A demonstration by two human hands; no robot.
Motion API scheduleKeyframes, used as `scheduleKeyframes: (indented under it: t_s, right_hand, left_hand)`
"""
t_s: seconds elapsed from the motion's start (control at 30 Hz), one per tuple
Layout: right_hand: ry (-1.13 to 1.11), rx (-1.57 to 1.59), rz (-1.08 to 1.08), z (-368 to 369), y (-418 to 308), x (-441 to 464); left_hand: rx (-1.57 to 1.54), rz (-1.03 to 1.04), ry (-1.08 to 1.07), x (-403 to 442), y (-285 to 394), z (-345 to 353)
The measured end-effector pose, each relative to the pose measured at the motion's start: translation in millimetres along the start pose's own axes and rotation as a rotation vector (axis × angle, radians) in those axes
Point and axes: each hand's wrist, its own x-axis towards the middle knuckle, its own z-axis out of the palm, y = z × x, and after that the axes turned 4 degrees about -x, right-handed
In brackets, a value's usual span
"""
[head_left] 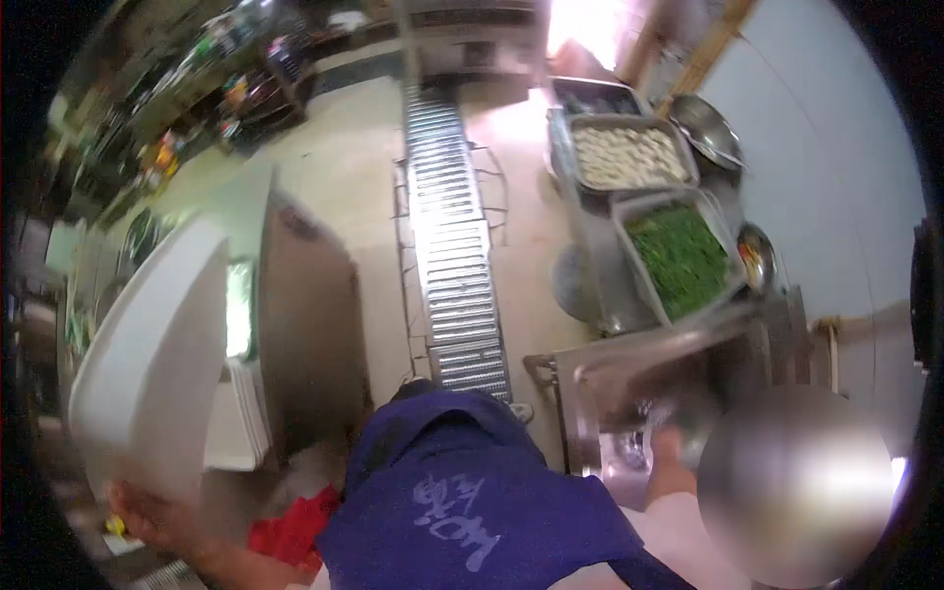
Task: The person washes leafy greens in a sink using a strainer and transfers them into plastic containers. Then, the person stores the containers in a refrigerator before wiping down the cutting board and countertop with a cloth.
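At the lower left, my left hand (152, 516) grips the lower edge of a large white plastic tub (147, 334), which is tilted up on its side. On the other side, my right hand (668, 444) reaches down into a stainless steel sink (580, 393). Motion smears its fingers, so I cannot make out whether they hold anything. Whitish, shiny patches show in the sink beside that hand.
Right of the floor grating (457, 285), a tray of chopped greens (678, 261), a tray of pale pieces (629, 155) and a metal bowl (703, 128) stand on a counter. A brown-sided cabinet (310, 334) is left. A blurred round shape (796, 487) covers the lower right.
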Motion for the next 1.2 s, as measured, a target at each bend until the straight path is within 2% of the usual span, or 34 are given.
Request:
scheduleKeyframes:
  t_s: [0.03, 0.07, 0.1, 0.13, 0.17, 0.2, 0.23, 0.27, 0.3, 0.33, 0.37, 0.4, 0.47, 0.57, 0.67, 0.77, 0.83, 0.9, 0.97, 1.07, 1.1, 1.13, 1.17, 1.2]
  right_hand:
    - [0.155, 0.356, 0.192, 10.4, 0.1, 5.6]
    - [0.339, 0.534, 0.330, 10.9, -10.6, 11.5]
    - [0.525, 0.860, 0.363, -79.0, -38.6, -35.0]
    - [0.693, 1.048, 0.302, -58.5, -43.2, -20.6]
    - [0.767, 1.236, 0.296, -91.6, -60.3, -36.5]
    - [0.639, 1.466, 0.253, -101.5, -66.9, -41.8]
    - [0.306, 1.979, 0.274, -143.0, -78.7, -69.2]
    - [0.148, 2.139, 0.198, -177.0, -88.0, -96.7]
    - [-0.096, 2.354, 0.023, -194.2, -88.6, -117.8]
    - [-0.355, 2.477, -0.266, -208.9, -86.4, -135.3]
    - [-0.458, 2.620, -0.523, -208.1, -91.9, -143.1]
    - [-0.557, 2.753, -0.626, -211.6, -97.2, -153.1]
    - [-0.558, 2.870, -0.874, -216.7, -93.8, -173.9]
    - [0.028, 2.425, -0.519, -200.6, -72.4, -201.3]
    - [-0.068, 2.241, -0.260, -191.2, -49.8, -211.3]
    - [0.093, 2.344, -0.191, -204.1, -18.7, -222.5]
    - [0.209, 2.324, -0.192, -210.8, 6.3, -223.9]
    - [0.331, 2.262, -0.233, -220.8, 25.3, -215.7]
    - [0.446, 2.102, -0.377, -237.9, 36.1, -202.6]
    - [0.524, 1.944, -0.516, -267.2, 47.7, -190.0]
    - [0.540, 1.908, -0.554, -278.0, 55.2, -189.3]
    - [0.720, 1.816, -0.437, -284.8, 73.6, -197.6]
    - [1.054, 1.237, -0.109, -295.0, 100.4, -217.4]
    - [1.309, 0.848, 0.102, -287.2, 128.0, -214.5]
  left_hand:
    - [-0.144, 0.015, -0.097, 2.6, 7.3, 25.1]
    - [-0.276, 0.039, -0.211, 7.0, 16.8, 53.0]
    - [-0.402, 0.072, -0.331, 11.7, 34.8, 85.9]
    - [-0.516, 0.111, -0.456, 13.6, 46.6, 115.4]
    - [-0.630, 0.156, -0.582, 13.9, 67.6, 147.7]
    - [-0.722, 0.217, -0.695, 15.6, 89.0, 175.9]
    - [-0.814, 0.288, -0.797, 14.1, 113.7, 201.7]
    - [-0.892, 0.372, -0.894, 10.1, 143.4, 226.0]
    - [-0.958, 0.462, -0.964, 4.1, 176.1, 246.3]
    - [-1.012, 0.580, -1.008, -3.8, 210.1, 264.1]
    - [-1.065, 0.695, -1.041, -17.8, 250.0, 271.9]
    - [-1.113, 0.808, -1.061, -29.9, 280.7, 275.6]
    - [-1.197, 1.160, -1.049, -43.6, 318.1, 283.0]
    - [-1.330, 1.532, -0.990, -56.5, 352.5, 291.2]
    - [-1.405, 1.615, -0.942, -68.6, 378.4, 299.8]
    - [-1.473, 1.205, -1.173, -71.6, 406.1, 315.3]
    - [-1.327, 0.849, -1.333, -85.2, 415.8, 318.4]
    - [-1.200, 0.542, -1.596, -98.4, 416.0, 328.3]
    - [-1.075, 0.245, -1.971, -105.3, 399.2, 355.2]
    - [-0.661, -0.338, -2.443, -122.4, 377.7, 388.4]
    - [-0.722, -0.467, -2.405, -127.3, 367.4, 394.0]
    - [-0.782, -0.589, -2.362, -131.1, 354.8, 398.3]
    - [-0.839, -0.716, -2.314, -133.1, 340.6, 401.0]
    - [-0.861, -0.843, -2.249, -130.9, 323.0, 401.3]
